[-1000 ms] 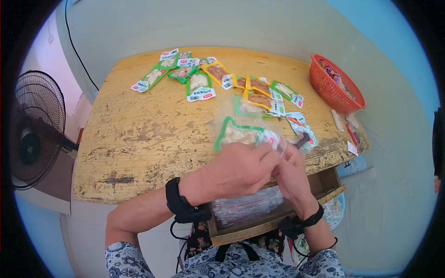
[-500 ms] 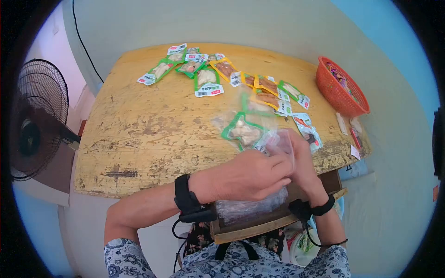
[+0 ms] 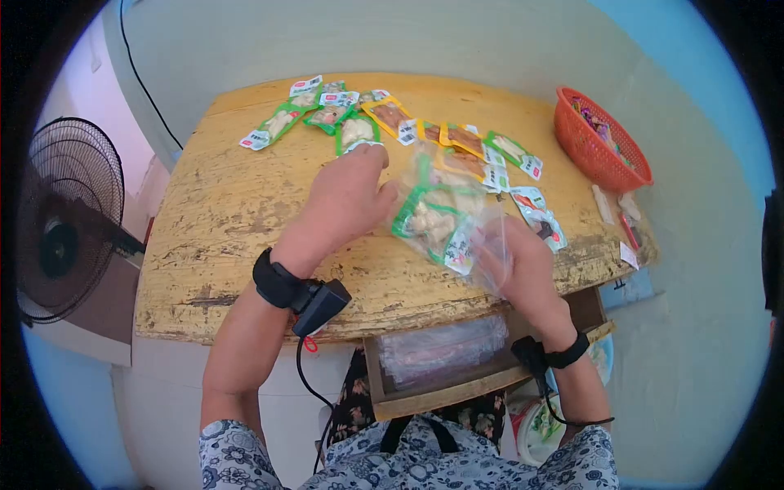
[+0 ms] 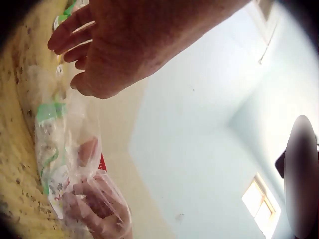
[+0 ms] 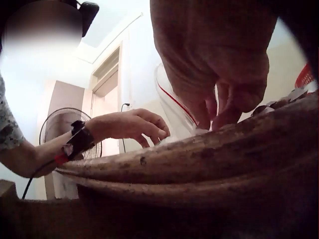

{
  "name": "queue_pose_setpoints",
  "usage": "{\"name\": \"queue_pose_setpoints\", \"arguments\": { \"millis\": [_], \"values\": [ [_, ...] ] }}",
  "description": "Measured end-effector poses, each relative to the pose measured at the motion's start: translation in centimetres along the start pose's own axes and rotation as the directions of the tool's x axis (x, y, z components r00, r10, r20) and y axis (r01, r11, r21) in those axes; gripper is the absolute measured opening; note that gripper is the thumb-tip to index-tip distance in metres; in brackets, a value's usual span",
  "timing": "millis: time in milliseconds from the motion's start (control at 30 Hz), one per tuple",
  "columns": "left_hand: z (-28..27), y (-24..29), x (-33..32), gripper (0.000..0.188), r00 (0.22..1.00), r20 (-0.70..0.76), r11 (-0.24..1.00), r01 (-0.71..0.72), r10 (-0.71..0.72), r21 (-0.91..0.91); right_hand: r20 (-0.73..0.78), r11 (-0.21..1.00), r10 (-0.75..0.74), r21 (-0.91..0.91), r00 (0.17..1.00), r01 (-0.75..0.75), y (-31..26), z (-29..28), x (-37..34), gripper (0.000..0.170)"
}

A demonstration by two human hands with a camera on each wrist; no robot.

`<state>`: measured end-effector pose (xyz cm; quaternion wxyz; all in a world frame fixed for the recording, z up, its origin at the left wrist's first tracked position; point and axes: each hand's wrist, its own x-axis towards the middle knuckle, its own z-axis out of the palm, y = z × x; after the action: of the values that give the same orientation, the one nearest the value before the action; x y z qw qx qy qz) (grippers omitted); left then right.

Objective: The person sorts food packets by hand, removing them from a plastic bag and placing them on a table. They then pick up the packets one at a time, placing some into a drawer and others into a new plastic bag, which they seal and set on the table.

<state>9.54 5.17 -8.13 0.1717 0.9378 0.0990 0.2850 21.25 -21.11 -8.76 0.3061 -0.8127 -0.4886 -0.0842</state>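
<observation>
My left hand, fingers extended and holding nothing, hovers over the table left of a clear plastic bag. A green-edged packet of pale food lies inside that bag, its white printed end toward my right hand. Another green-edged packet shows through the bag's far end. My right hand grips the bag at its near, open end, and clear film covers its fingers in the left wrist view. A red line runs along the bag's edge in the right wrist view.
Several green and yellow food packets lie across the back of the worn yellow table. A blue-and-white packet is to the right. Behind it stands a red basket. An open drawer holds clear bags. A fan stands left.
My left hand has let go of the bag's near end and moved left and away from me. My right hand keeps hold of the bag, which now lies flatter around the green-edged packet.
</observation>
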Motion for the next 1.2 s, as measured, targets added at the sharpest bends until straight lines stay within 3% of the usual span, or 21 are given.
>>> {"name": "queue_pose_setpoints", "arguments": {
  "millis": [33,133,233,333,433,533,633,733,833,933,1067,1200],
  "values": [
    [0.3,-0.1,0.0,0.04,1.0,-0.005,0.999,-0.016,0.016,-0.032,-0.025,0.997,-0.081,-0.017,0.996,0.08,0.2,0.1,-0.3,0.027],
    [0.6,0.6,-0.1,0.052,0.985,0.157,0.953,0.107,-0.064,-0.284,0.018,0.959,-0.227,-0.171,0.974,0.227,0.3,0.2,-0.2,0.033],
    [-1.0,1.3,1.0,0.061,0.881,0.359,0.893,0.397,-0.307,-0.212,0.097,0.946,-0.266,-0.166,0.959,0.28,0.4,-0.1,0.2,0.043],
    [-0.8,-0.5,1.1,0.059,0.895,0.313,0.897,0.392,-0.319,-0.205,0.172,0.95,-0.274,-0.106,0.946,0.294,-0.8,-0.7,0.5,0.048],
    [0.1,-1.6,0.8,0.052,0.943,0.333,0.785,0.213,-0.009,-0.582,0.148,0.925,-0.346,-0.112,0.927,0.363,-1.0,-0.2,0.8,0.048],
    [-0.5,-2.0,1.1,0.044,0.775,0.622,0.827,0.42,-0.113,-0.373,0.216,0.906,-0.386,-0.094,0.897,0.412,-0.8,-0.1,0.9,0.048],
    [0.6,-2.4,0.6,0.037,0.841,0.539,0.747,0.389,-0.048,-0.539,0.209,0.896,-0.425,-0.037,0.881,0.442,0.1,0.3,0.9,0.05],
    [1.2,-3.5,0.7,0.033,0.883,0.469,0.754,0.308,0.0,-0.58,0.181,0.901,-0.424,-0.02,0.887,0.434,1.0,0.3,1.0,0.049],
    [0.2,-3.8,0.8,0.035,0.91,0.384,0.909,0.284,-0.156,-0.305,0.128,0.93,-0.362,0.122,0.923,0.348,2.8,0.6,0.1,0.044],
    [-0.7,-3.7,1.3,0.04,0.943,0.19,0.938,0.304,-0.272,-0.165,-0.045,0.961,-0.216,0.169,0.975,0.221,2.6,0.2,-0.9,0.037],
    [-1.0,-5.2,1.6,0.04,0.929,-0.047,0.93,0.366,-0.368,-0.042,-0.065,0.98,-0.166,0.104,0.984,0.172,-0.3,-1.8,-2.3,0.033],
    [-1.1,-8.2,2.0,0.035,0.925,-0.141,0.936,0.345,-0.353,-0.073,-0.209,0.989,-0.109,0.079,0.972,0.128,-2.8,-2.3,-4.9,0.032]
  ]
}}
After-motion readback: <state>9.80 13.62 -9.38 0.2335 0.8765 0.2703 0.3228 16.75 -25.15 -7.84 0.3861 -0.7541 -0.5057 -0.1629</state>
